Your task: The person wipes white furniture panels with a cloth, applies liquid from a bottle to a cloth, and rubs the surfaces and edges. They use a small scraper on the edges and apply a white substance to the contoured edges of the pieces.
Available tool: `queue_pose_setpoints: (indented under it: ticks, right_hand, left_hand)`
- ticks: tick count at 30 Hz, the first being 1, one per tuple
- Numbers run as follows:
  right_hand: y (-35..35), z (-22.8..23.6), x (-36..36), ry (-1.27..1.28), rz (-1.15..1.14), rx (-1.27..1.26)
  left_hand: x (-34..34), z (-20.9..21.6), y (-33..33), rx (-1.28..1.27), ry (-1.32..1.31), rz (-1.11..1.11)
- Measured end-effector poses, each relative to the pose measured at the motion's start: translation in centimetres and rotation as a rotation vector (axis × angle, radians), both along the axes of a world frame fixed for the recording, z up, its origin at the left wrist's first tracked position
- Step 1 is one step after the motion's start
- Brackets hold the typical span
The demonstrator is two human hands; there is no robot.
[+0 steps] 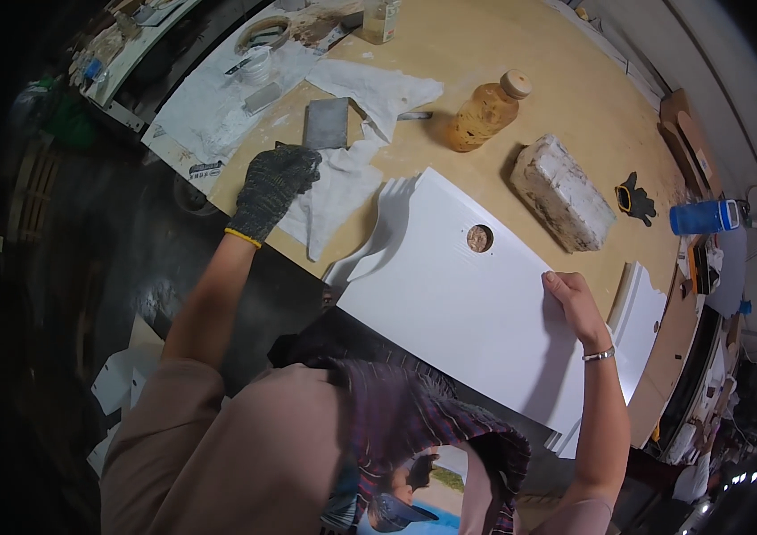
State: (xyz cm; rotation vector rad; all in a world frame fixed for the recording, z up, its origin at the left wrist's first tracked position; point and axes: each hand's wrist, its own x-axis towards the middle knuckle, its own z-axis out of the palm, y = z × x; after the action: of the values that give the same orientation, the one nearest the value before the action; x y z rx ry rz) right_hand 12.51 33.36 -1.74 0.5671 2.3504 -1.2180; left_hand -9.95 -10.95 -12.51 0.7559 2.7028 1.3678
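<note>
My left hand [277,185], in a dark knit glove with a yellow cuff edge, is at the table's left edge with its fingers curled. It touches or lies right beside a crumpled white cloth [339,189]; whether anything is inside the fingers is hidden. Just beyond it sits a grey rectangular block [327,123]. My bare right hand [577,308] grips the right edge of a white panel [459,294], thumb on top, fingers out of sight underneath. The panel has a round hole [479,238] near its far edge, a wavy left side, and overhangs the table's near edge.
Beyond the panel stand a bottle of amber liquid [485,111] and a whitish, stained brick-like block [563,192]. Farther right lie a dark glove [636,200] and a blue jug [705,217]. Another white piece [639,312] rests at the right. A tape roll [263,34] is at the back left.
</note>
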Motion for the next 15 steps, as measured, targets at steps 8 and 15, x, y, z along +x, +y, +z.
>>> queue_pose_setpoints:
  ticks: [8, 15]
  right_hand:
    - [-2.3, -1.2, -0.1, 0.084, -0.099, 0.257]
    - [-4.8, -3.5, 1.5, 0.603, -0.110, 0.606]
  left_hand:
    - [-4.1, -0.5, 3.9, -0.293, 0.243, 0.262]
    - [-6.5, 1.6, 15.3, -0.429, 0.333, -0.159]
